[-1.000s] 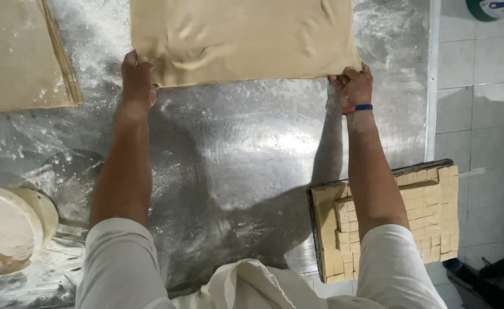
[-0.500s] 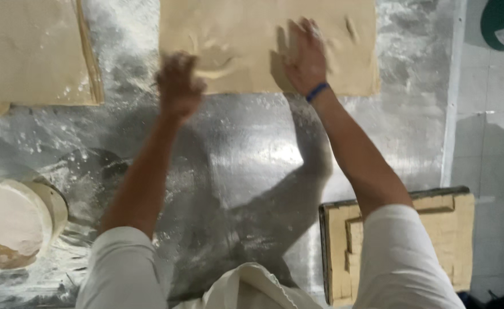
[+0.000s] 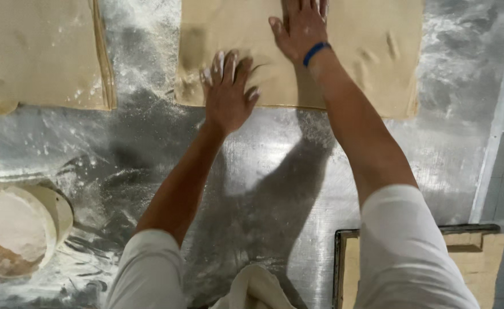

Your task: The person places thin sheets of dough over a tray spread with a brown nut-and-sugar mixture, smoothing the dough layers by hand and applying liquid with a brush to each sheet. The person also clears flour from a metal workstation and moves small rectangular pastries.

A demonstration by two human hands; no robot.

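The dough sheet (image 3: 355, 51) lay flat on the floured steel tabletop (image 3: 275, 183) in the upper middle of the frame, its near edge running just above the centre. The left hand (image 3: 228, 91) rested palm down on that near edge, left of centre, fingers (image 3: 220, 62) spread and dusted with flour, pinching nothing. The right hand (image 3: 300, 28) lay flat further up the sheet, at the top middle of the frame, its fingers cut off by the upper border; its grip was open and pressed onto the dough, a blue wristband (image 3: 316, 52) at the wrist. Both forearms reached up from white sleeves at the bottom.

A 2nd dough sheet (image 3: 34, 51) filled the upper left, a round flour bowl (image 3: 17, 229) sat at the lower left, and a tray of cut dough squares (image 3: 480, 257) showed at the lower right.

Half a second earlier the left hand had hovered blurred off the sheet's lower left corner; it had since come down onto the dough, and both hands lay closer together.
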